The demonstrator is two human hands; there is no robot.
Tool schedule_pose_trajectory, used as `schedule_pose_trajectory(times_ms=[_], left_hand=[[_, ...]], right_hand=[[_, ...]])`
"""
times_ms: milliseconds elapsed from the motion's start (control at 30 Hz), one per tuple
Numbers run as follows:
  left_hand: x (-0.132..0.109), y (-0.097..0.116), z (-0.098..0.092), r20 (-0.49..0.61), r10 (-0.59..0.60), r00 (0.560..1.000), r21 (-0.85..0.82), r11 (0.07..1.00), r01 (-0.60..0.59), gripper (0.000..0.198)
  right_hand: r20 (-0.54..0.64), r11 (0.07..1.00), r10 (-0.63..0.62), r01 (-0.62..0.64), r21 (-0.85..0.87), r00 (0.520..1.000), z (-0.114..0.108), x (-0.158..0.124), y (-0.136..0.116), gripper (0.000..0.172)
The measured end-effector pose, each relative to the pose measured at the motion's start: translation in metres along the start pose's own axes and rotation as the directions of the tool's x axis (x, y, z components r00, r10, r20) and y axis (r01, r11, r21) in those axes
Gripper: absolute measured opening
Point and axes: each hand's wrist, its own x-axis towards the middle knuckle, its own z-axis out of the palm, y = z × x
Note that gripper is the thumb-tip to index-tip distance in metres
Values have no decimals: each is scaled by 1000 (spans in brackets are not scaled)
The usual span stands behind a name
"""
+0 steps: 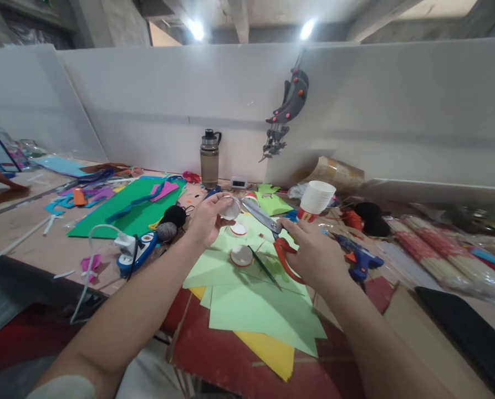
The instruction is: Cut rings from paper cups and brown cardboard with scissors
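Note:
My left hand [208, 220] pinches a small round white paper cup bottom [230, 208] over the green sheets. In my right hand [314, 246] is a pair of scissors [286, 257] with orange handles, its blades pointing left at the cup piece's edge. Whether the blades touch the paper I cannot tell. Below lie two more cup bottoms with red rims, a nearer one [241, 255] and a farther one [239, 228]. A dark green pencil [266, 269] rests beside the nearer one on the light green paper [264, 310].
A stack of paper cups [317, 198] stands right of centre, near a blue glue gun [361, 256]. At the back is a water bottle [209, 160]. Left lie a green sheet [106, 213], yarn balls [174, 217] and a blue power strip [138, 255]. Another person's hand [4, 177] is far left.

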Motion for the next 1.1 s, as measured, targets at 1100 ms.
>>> schedule_pose_trajectory(times_ms=[1100], left_hand=[[-4,0,4,27,-9,1000,101,995,7,35]], right_hand=[[0,999,-28,28,-27,1000,3,1,3,42]])
